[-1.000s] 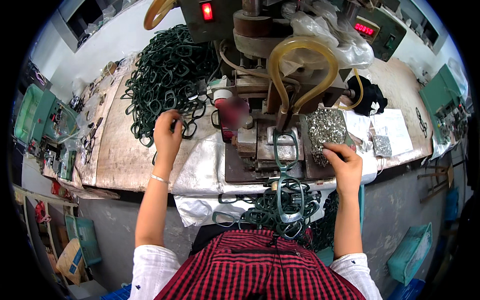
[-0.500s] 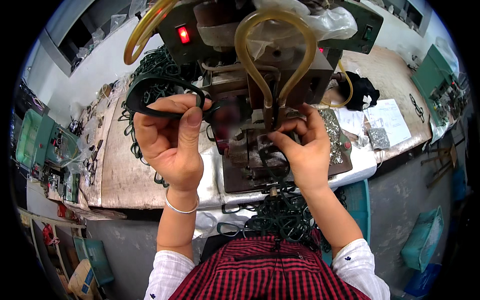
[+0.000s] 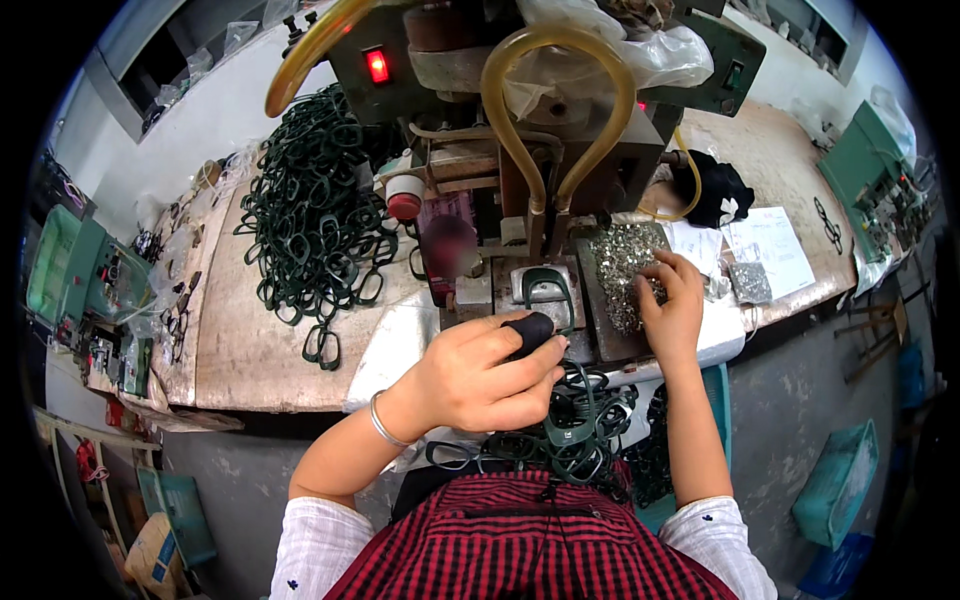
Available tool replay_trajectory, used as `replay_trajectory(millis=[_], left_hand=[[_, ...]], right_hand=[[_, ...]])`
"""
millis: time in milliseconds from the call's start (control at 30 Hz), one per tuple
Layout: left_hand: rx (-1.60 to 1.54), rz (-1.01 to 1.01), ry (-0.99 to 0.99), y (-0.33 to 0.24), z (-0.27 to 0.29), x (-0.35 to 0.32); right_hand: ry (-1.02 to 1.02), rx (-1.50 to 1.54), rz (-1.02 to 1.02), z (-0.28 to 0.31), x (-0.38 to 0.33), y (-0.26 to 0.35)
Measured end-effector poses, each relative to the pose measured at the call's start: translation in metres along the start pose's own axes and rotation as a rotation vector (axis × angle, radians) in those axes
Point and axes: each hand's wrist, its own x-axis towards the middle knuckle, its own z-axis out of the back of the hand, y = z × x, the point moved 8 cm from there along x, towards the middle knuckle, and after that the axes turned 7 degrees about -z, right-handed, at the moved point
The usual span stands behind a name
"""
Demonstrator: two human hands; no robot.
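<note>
My left hand (image 3: 480, 378) hovers curled at the bench's front edge, with a black cover on one fingertip (image 3: 532, 330). Its fingers lie just above a heap of dark green loops (image 3: 572, 432) hanging toward my lap; whether it grips one is hidden. One green loop (image 3: 548, 288) sits on the press fixture just beyond that hand. My right hand (image 3: 672, 312) rests with fingers spread on a pile of small shiny metal pieces (image 3: 622, 262) to the right of the fixture.
The press machine (image 3: 560, 150) with a yellow hose loop and a red lamp rises behind the fixture. A big heap of green loops (image 3: 318, 215) covers the left bench. Papers (image 3: 770, 245) and a black cloth (image 3: 722, 192) lie at the right. Green machines stand at both sides.
My left hand has come down from holding a loop up at the left to the bench's front edge. A loop now sits on the fixture. My right hand moved right onto the metal pieces.
</note>
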Motion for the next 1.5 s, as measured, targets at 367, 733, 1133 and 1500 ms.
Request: replay_trajectory(millis=[367,733,1133,1500], left_hand=[[-0.061,0.097,-0.075,0.0,-0.001,-0.015],[0.182,1.176,-0.138,0.107,-0.019,-0.18],[0.915,0.851,0.489,0.144,0.084,-0.23],[0.438,1.079,-0.162,0.11,0.092,-0.182]], right_hand=[[0.029,-0.266,0.261,-0.022,-0.003,0.04],[0.001,0.222,-0.063,-0.019,0.006,0.002],[0.174,0.711,-0.271,0.016,-0.024,0.012],[0.292,1.137,-0.213,-0.016,0.004,0.118]])
